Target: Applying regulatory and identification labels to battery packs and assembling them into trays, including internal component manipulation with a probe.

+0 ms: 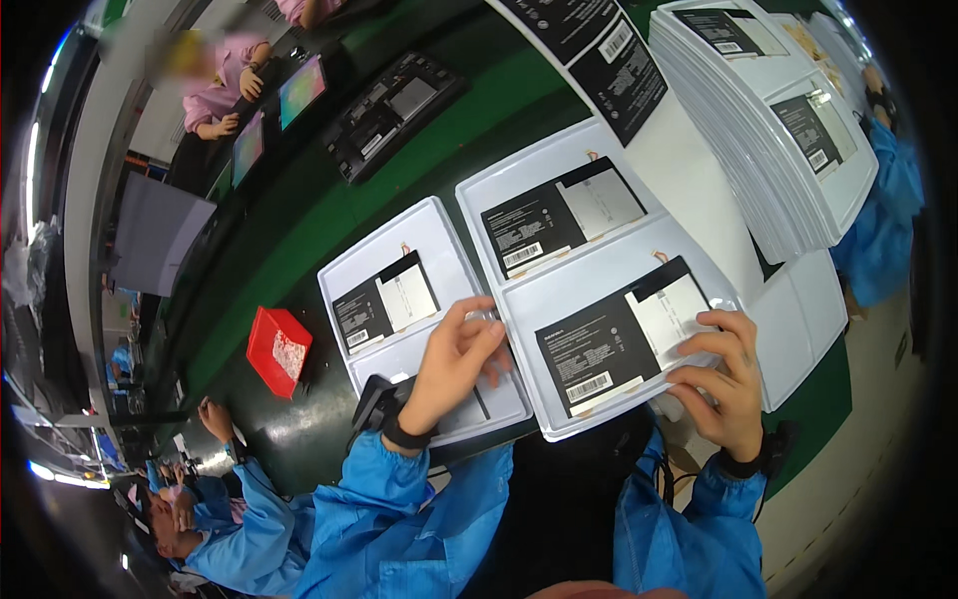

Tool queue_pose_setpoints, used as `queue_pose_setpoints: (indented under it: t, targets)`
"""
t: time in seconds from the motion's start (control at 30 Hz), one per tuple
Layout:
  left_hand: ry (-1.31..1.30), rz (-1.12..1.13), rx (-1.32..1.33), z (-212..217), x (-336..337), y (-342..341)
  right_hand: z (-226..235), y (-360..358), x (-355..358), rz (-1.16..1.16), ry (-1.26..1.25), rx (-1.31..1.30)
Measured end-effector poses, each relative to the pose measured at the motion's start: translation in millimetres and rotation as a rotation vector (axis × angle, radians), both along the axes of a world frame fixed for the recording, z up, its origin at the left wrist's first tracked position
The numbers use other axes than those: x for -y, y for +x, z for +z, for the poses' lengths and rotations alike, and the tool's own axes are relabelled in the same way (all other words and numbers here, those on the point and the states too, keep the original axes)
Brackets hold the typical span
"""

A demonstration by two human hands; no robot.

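Note:
A white plastic tray (521,309) with two compartments lies in front of me. Each holds a flat battery pack, black and silver with a barcode label: a near one (589,351) and a far one (539,222). My right hand (723,384) grips the tray's near right rim, its fingers over the silver end of the near pack. Beside the left edge my left hand (454,359) is loosely curled, fingers apart, holding nothing. Under that hand is a second tray (449,232); its far battery pack (384,299) shows, while the near one is mostly hidden.
A tall stack of white trays (718,150) with packs stands at right. Beyond are a printed black-and-white sheet (619,85), a black fixture (394,110) and lit tablets (301,92). A red bin (279,351) sits at left. Co-workers work on several sides.

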State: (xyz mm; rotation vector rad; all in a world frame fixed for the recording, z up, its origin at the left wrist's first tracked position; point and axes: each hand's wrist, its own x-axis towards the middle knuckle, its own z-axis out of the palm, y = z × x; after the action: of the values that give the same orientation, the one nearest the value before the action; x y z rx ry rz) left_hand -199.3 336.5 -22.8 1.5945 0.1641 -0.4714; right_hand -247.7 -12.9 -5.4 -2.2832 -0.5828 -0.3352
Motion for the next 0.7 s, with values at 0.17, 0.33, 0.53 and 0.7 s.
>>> queue_pose_setpoints:
  t: [0.17, 0.33, 0.53, 0.7]
  targets:
    - [-0.49, 0.198, -0.089, -23, 32, 9, 9, -4, 1, 0.029, -0.072, -0.072]
    - [-0.515, 0.236, -0.163, -15, 33, 12, 4, -11, 1, -0.19, -0.069, -0.175]
    - [-0.492, 0.192, -0.068, 7, 20, 7, 0, -16, 9, -0.165, -0.052, -0.233]
    - [-0.375, 0.248, 0.103, 11, -28, -1, 1, -12, -32, -0.063, -0.011, -0.081]
